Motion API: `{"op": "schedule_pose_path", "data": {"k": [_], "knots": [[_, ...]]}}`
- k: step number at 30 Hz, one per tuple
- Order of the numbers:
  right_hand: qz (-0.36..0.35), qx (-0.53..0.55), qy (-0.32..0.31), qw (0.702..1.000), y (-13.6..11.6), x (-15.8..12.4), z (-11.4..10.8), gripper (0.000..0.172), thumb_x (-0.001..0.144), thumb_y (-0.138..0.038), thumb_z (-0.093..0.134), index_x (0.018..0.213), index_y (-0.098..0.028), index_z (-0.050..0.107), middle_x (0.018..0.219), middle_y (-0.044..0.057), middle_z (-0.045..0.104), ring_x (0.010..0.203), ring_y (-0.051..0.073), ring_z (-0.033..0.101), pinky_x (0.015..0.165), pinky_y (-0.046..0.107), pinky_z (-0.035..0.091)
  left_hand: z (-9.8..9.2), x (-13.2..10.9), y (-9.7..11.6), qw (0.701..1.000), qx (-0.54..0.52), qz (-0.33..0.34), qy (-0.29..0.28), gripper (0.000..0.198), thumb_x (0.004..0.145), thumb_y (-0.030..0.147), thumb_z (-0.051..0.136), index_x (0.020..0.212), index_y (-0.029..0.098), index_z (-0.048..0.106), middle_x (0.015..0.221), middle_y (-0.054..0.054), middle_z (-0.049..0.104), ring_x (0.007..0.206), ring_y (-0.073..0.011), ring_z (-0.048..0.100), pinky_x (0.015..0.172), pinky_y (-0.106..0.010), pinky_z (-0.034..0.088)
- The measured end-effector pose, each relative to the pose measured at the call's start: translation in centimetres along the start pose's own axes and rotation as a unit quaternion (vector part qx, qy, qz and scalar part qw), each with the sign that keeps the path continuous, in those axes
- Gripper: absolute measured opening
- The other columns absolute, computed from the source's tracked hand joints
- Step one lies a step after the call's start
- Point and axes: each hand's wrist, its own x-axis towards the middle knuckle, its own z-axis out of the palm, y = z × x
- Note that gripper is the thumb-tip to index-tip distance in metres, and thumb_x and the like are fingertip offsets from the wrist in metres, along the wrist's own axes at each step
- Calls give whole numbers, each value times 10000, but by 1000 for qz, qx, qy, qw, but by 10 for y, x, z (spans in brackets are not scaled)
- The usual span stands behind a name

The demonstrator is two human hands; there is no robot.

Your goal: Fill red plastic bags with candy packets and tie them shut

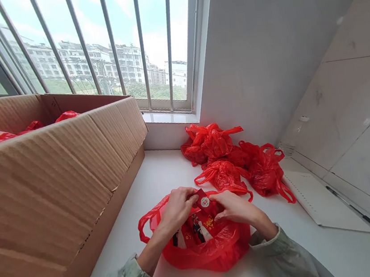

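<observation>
An open red plastic bag (216,254) lies on the white table below my hands. Inside it are red packets (201,226) printed with figures in black and white and gold lettering. Over the bag's mouth is a small dark red packet (203,200) with a round white emblem. My left hand (180,208) pinches its left edge between thumb and fingers. On the opposite edge are the fingers of my right hand (237,207), closed on the packet, with the thumb lower down. Some right-hand fingertips are hidden in the red plastic.
A tall open cardboard box (74,170) with red bags inside stands on the left. Several tied red bags (223,174) are heaped behind my hands. A white notebook (324,202) and a pen (359,211) lie at right. A barred window (142,49) is at the back.
</observation>
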Motion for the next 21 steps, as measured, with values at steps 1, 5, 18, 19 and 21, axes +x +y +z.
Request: {"op": "schedule_pose_path", "data": {"k": [1, 5, 18, 19, 21], "knots": [[0, 2, 7, 1000, -1, 1, 3, 301, 680, -141, 707, 976, -197, 710, 953, 22, 734, 852, 187, 626, 735, 242, 408, 1, -1, 0, 1000, 15, 2, -1, 241, 808, 304, 417, 601, 193, 471, 607, -5, 526, 620, -158, 456, 616, -271, 306], [11, 5, 51, 999, -1, 4, 10, 155, 730, -138, 619, 840, -186, 717, 860, 33, 731, 824, 200, 632, 704, 251, 411, 3, -2, 1, 999, 30, -1, -13, 240, 834, 284, 397, 608, 201, 389, 613, 4, 472, 603, -148, 401, 597, -274, 276], [54, 51, 170, 983, 14, -1, -15, 205, 738, -137, 501, 775, -198, 693, 747, 20, 726, 734, 169, 654, 701, 248, 442, 7, -4, -1, 994, 33, 40, -96, 333, 873, 372, 405, 596, 205, 323, 610, 13, 400, 610, -155, 363, 579, -303, 256], [56, 46, 174, 982, 14, -1, -15, 211, 738, -132, 500, 776, -196, 698, 754, 23, 730, 738, 168, 656, 699, 246, 441, 9, -3, -1, 994, 39, 43, -97, 336, 872, 382, 411, 595, 204, 342, 645, -1, 440, 642, -166, 405, 599, -303, 284], [62, 35, 180, 981, 12, 1, -13, 222, 736, -119, 499, 774, -192, 706, 778, 29, 738, 747, 166, 658, 691, 241, 437, 14, -2, -1, 994, 44, 53, -83, 332, 874, 398, 418, 609, 200, 397, 784, -46, 530, 771, -202, 498, 677, -311, 346]]}}
